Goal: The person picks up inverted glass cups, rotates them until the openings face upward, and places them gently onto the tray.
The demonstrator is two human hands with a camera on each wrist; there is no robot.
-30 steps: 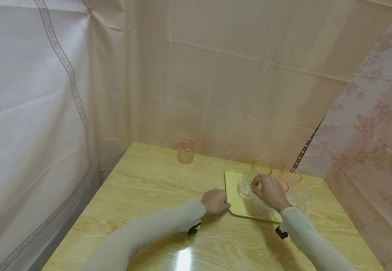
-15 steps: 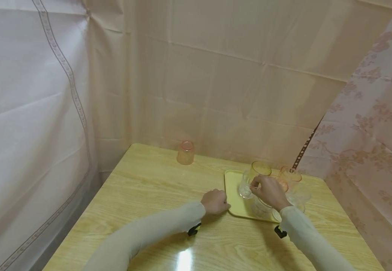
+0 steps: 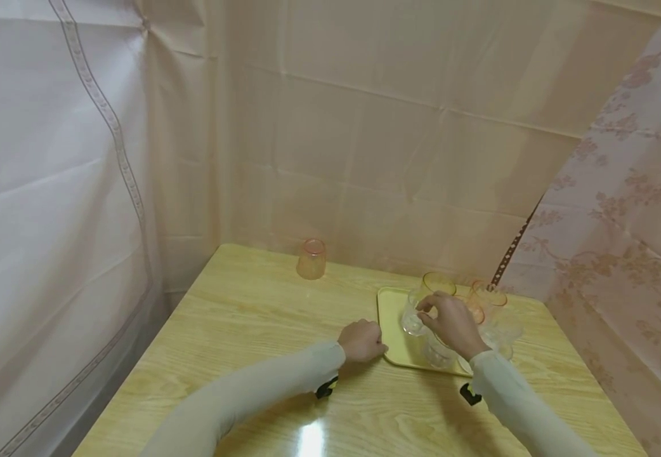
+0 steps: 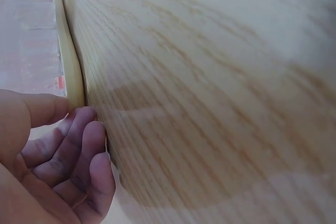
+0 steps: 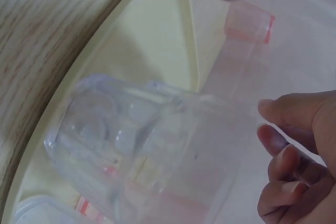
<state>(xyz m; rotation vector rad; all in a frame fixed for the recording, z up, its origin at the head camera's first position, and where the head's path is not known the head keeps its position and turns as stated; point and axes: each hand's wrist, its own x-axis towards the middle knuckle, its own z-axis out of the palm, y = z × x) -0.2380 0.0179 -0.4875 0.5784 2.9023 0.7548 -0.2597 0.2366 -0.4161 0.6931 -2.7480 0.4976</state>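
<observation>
My left hand [image 3: 360, 341] pinches the near-left corner of a pale yellow tray [image 3: 389, 317], thumb above and curled fingers below its rim [image 4: 74, 72] in the left wrist view. Over the tray, my right hand [image 3: 453, 322] has its thumb and index finger slightly apart, with nothing between them. Just beyond its fingertips stands a clear cup [image 3: 413, 325], partly hidden by them. Another clear cup [image 3: 438, 354] is under the palm at the front. In the right wrist view a large clear cup [image 5: 131, 145] fills the foreground, its rim close to the fingertips.
A yellow-rimmed cup [image 3: 439, 280] and orange cups [image 3: 488, 294] crowd the tray's right part with more clear ones. A pink cup [image 3: 311, 261] stands upside down at the back of the wooden table [image 3: 239, 317]. Cloth curtains [image 3: 336, 127] enclose the table's back and sides.
My right fingers have loosened from the clear cup's rim and risen slightly. The left hand keeps its grip on the tray, and the cups stay where they were.
</observation>
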